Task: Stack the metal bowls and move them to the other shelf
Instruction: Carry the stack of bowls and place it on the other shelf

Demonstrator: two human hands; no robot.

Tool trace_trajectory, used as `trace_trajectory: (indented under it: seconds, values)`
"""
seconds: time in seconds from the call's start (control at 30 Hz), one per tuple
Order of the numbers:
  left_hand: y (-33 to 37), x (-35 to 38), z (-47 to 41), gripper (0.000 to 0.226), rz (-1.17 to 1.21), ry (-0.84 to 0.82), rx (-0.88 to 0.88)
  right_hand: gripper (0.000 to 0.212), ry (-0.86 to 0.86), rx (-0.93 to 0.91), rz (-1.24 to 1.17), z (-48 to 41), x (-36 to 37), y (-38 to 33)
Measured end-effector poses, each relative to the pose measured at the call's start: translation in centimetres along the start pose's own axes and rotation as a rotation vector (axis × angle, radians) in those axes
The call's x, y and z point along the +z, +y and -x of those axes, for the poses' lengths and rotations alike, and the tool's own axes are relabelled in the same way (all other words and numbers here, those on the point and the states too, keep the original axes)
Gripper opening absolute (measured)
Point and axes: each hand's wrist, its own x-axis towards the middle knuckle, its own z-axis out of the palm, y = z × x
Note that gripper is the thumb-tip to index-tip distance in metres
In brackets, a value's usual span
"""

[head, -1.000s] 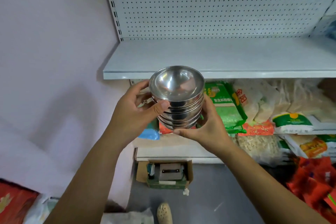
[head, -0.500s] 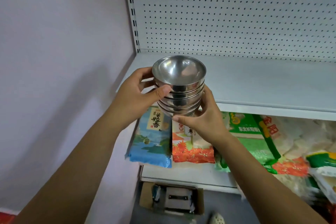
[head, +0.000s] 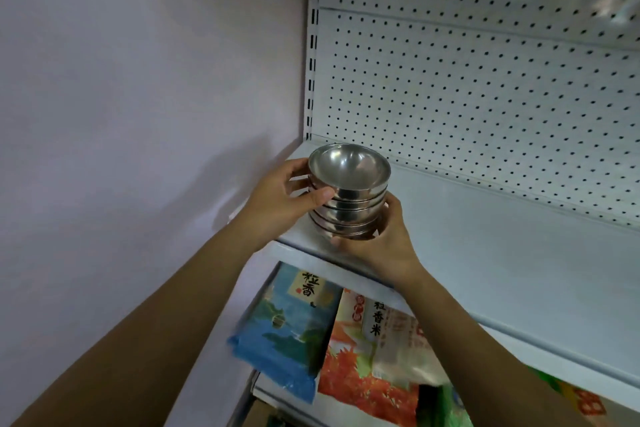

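Note:
A stack of several shiny metal bowls (head: pixel 349 191) is held between both hands over the left end of a white shelf (head: pixel 502 253). My left hand (head: pixel 277 201) grips the stack's left side, thumb across the upper bowls. My right hand (head: pixel 381 239) cups the bottom and right side. The stack's base is at or just above the shelf surface near its front edge; I cannot tell whether it touches.
A white pegboard back panel (head: pixel 485 97) rises behind the shelf. A pale wall (head: pixel 138 114) closes in on the left. On the lower shelf lie a blue rice bag (head: pixel 287 333) and an orange-and-white rice bag (head: pixel 374 357).
Both hands have carried the stack forward and to the left end of the white shelf; it now sits over the shelf rather than in front of its edge. The view has moved closer and tilted up.

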Motion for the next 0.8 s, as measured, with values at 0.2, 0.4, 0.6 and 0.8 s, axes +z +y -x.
trace_trajectory:
  seconds: [0.2,0.4,0.6,0.8]
  values:
    - [-2.2,2.2,-2.9,0.05,0.053,0.098,0.022,0.108,-0.072,-0.017,-0.018,-4.8,-1.7,2.4]
    - [-3.4,3.4,-4.1,0.044,-0.073,0.195,0.061,0.108,-0.167,-0.031,0.028,-8.1,-2.3,4.0]
    - [-6.7,2.9,-4.3,0.051,-0.717,0.412,0.042,0.111,-0.201,-0.033,0.077,-12.1,-1.8,4.0]
    - [-9.6,2.3,-5.4,0.067,-0.984,0.353,0.008,0.11,-0.201,-0.022,0.126,-17.0,-0.9,4.4]
